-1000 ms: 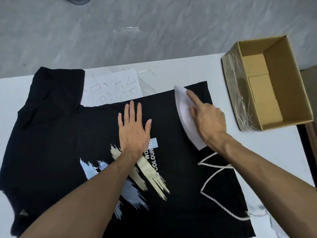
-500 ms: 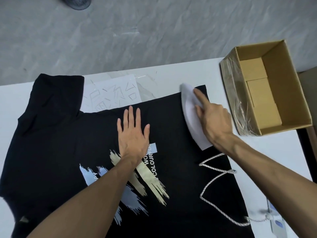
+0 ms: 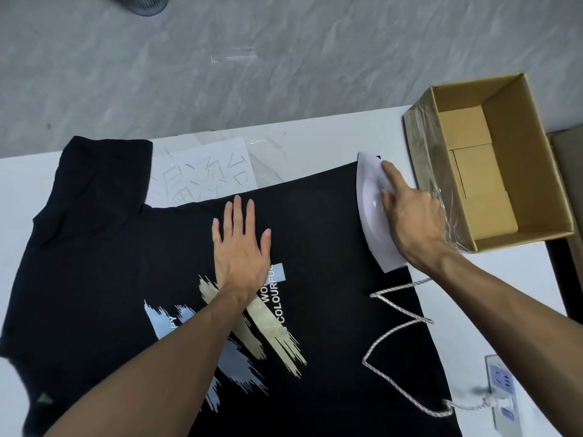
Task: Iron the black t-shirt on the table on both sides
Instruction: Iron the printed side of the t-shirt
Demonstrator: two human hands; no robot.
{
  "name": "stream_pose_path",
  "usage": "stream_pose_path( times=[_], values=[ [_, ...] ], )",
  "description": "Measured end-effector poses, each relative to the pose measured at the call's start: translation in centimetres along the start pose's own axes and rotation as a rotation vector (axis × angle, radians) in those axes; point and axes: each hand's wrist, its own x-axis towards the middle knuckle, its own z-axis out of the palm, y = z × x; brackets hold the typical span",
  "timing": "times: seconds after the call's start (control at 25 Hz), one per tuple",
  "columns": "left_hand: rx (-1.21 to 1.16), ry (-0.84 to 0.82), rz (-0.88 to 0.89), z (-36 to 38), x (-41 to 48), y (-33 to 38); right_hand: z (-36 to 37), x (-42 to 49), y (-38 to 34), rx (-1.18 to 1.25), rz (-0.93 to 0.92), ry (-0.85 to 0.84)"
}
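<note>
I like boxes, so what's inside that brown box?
The cardboard box is open on top. On its floor lie flat tan cardboard pieces. Anything underneath them is covered.

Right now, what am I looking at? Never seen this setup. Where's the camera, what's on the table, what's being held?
No machine here: a person works with bare hands, and the single picture comes from a wide-angle camera on their head, looking forward and down. A black t-shirt lies print side up on a white table. The left hand presses flat on the shirt, holding nothing. The right hand grips a white iron at the shirt's right edge. The iron's braided cord trails across the cloth to a power strip. An open cardboard box sits right of the iron, and a cut paper sheet pokes out above the shirt.
</note>
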Motion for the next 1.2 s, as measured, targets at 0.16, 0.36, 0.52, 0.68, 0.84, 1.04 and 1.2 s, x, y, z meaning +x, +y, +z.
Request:
stream_pose_path(
  times=[0.16,0.36,0.52,0.68,0.84,1.04,1.2],
  values=[
    [-0.094,0.017,-0.001,-0.7,-0.2,-0.1,-1.2,-2.0,-1.6,0.088,-0.024,-0.013],
    [-0.512,-0.013,0.035,-2.3,-0.7,-1.1,-1.3,-11.5,-6.1,0.167,-0.113,-0.159],
    [-0.500,0.036,0.051,-3.8,-4.3,-3.5,2.7,-17.8,-8.7,0.192,-0.079,-0.230],
    [-0.298,0.017,0.192,-1.9,-11.2,-2.2,4.6,-19.1,-8.9,0.074,-0.084,-0.156],
    [-0.165,-0.005,0.128,1.3,-12.1,-1.5,5.1,-18.7,-8.4,0.068,-0.083,-0.160],
    [-0.024,0.007,0.131,2.5,-12.3,-1.6,5.2,-17.6,-6.8,0.065,-0.108,-0.122],
    [0.002,0.002,0.118,2.2,-12.0,-1.4,4.1,-15.3,-3.2,0.045,-0.052,-0.080]
  ],
)
